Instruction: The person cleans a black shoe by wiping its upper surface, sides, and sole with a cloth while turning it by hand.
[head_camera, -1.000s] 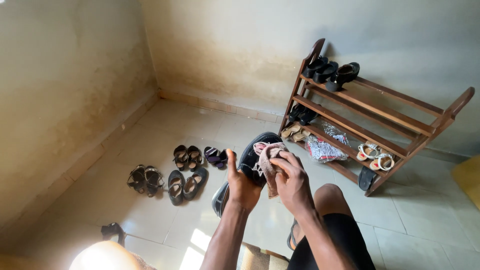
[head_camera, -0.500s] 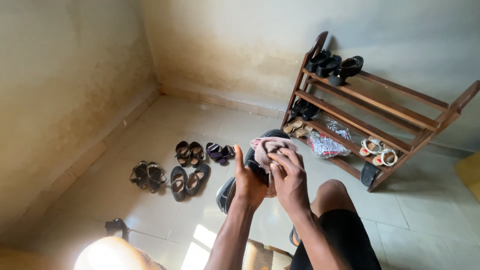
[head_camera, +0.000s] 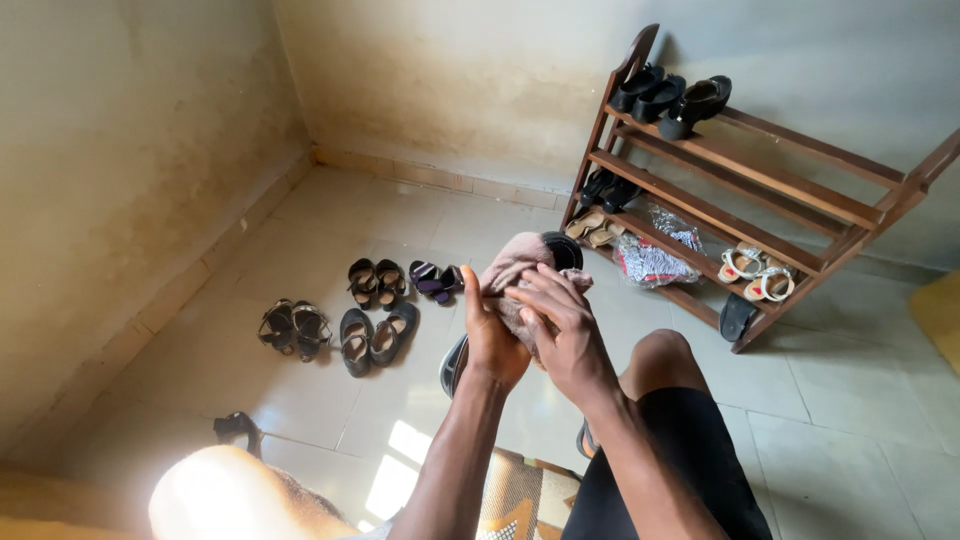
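My left hand (head_camera: 492, 340) grips a black shoe (head_camera: 563, 249) from below, holding it up in front of me; most of the shoe is hidden by my hands and the cloth. A pinkish-brown cloth (head_camera: 512, 268) is draped over the shoe, and my right hand (head_camera: 562, 332) presses it against the shoe. A second black shoe (head_camera: 453, 366) lies on the floor just under my left wrist. I sit with my right knee (head_camera: 662, 360) raised beside my hands.
A slanted wooden shoe rack (head_camera: 760, 180) stands against the far wall with black shoes on top, sandals and a plastic bag lower down. Several pairs of dark sandals and flats (head_camera: 375, 335) lie on the tiled floor at left. A woven mat (head_camera: 520, 500) is under me.
The cloth has moved up over the top of the shoe, covering more of it. Both hands have shifted slightly up and the view has tilted down a little.
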